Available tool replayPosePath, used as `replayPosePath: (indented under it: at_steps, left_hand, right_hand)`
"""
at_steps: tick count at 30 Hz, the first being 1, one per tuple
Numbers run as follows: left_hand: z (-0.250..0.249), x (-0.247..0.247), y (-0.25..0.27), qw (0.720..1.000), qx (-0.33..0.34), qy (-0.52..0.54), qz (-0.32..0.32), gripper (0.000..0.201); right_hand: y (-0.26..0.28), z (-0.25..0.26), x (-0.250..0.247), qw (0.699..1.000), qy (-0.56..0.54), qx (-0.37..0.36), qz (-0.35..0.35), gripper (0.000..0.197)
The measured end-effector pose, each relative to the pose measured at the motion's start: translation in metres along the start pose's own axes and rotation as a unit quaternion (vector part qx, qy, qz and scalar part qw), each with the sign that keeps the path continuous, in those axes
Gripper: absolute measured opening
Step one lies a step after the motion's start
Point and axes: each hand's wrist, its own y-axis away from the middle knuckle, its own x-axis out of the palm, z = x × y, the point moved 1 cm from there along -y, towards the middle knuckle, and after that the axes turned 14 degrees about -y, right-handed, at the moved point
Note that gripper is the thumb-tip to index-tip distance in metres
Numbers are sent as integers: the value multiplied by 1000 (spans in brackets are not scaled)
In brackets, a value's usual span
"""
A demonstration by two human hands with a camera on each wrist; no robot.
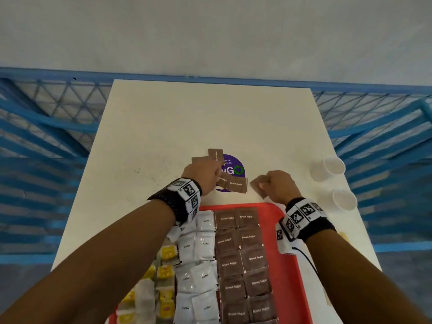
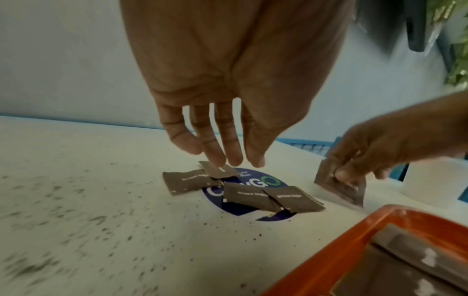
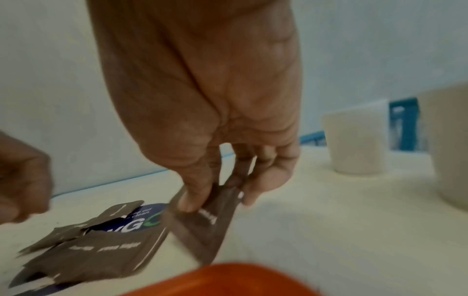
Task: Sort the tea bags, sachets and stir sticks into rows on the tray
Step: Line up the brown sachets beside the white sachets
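At the red tray's (image 1: 288, 239) twelve o'clock, the right hand (image 1: 279, 187) pinches a brown sugar sachet (image 1: 258, 187) while the left hand (image 1: 202, 175), fingers extended together, reaches overlapping loose sachets (image 2: 240, 189), risking lifting two.

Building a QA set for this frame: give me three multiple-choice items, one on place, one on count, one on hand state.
1. Where do the loose brown sachets lie?
A. on the table's round sticker
B. in a cup
C. on the tea bags

2. How many white cups stand on the table?
A. none
B. two
C. five

3. What is the right hand doing?
A. resting flat on the tray
B. holding a cup
C. pinching a brown sachet

Answers:
1. A, they overlap on the sticker beyond the tray.
2. B, both show right of the hands in the head view.
3. C, thumb and fingers clamp a sachet; the left hand hovers, fingers straight.
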Motion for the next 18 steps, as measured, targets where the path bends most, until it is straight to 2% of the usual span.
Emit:
replayPosePath:
  at_steps: [2, 4, 6, 9, 11, 13, 15, 18]
  left_hand:
    - [-9, 3, -14, 998, 48, -39, -5, 16]
    - [-14, 6, -25, 995, 69, -66, 6, 31]
    - [-18, 9, -32, 990, 72, -117, 27, 40]
    - [-22, 21, -33, 984, 58, -163, 34, 35]
    - [-23, 28, -32, 986, 41, -159, 26, 35]
    - [-22, 32, -32, 987, 24, -154, 30, 42]
    - [-18, 35, -33, 988, -1, -144, 62, 56]
    - [-9, 36, -35, 986, -25, -141, 90, 65]
  right_hand:
    - [-1, 9, -3, 996, -27, -65, 52, 20]
    - [-6, 21, 2, 989, -23, -106, 98, 15]
    - [-15, 32, 13, 985, 19, -129, 115, 17]
    - [-20, 40, 30, 977, 72, -163, 115, 20]
    - [-22, 41, 36, 979, 54, -158, 115, 20]
    - [-21, 38, 37, 982, 7, -144, 121, 28]
    - [-20, 35, 35, 981, -27, -142, 130, 38]
    - [-22, 34, 27, 982, -41, -120, 143, 36]
